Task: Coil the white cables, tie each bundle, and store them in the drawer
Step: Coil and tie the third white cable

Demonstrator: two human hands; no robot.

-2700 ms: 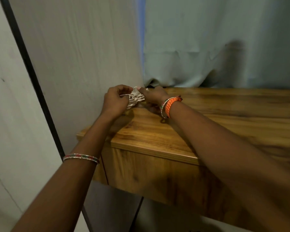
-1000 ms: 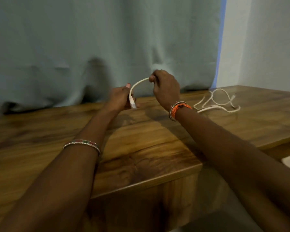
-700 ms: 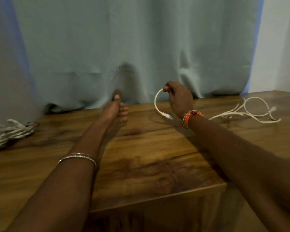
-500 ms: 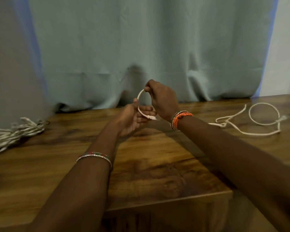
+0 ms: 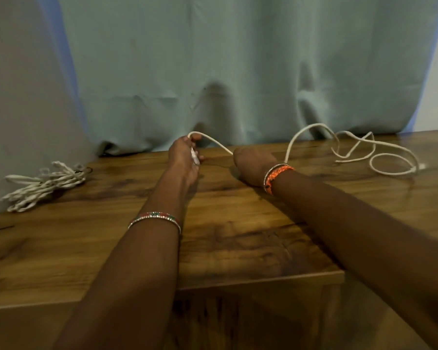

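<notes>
While left hand (image 5: 185,157) pinches white cable (image 5: 314,127) (plug end), right hand (image 5: 253,162) grips its middle.

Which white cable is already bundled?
The cable bundle at the table's left end; the other cable trails loose from both hands.

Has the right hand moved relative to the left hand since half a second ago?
Yes. The right hand has drawn away to the right of the left hand, stretching the white cable between them, low over the wooden tabletop.
</notes>
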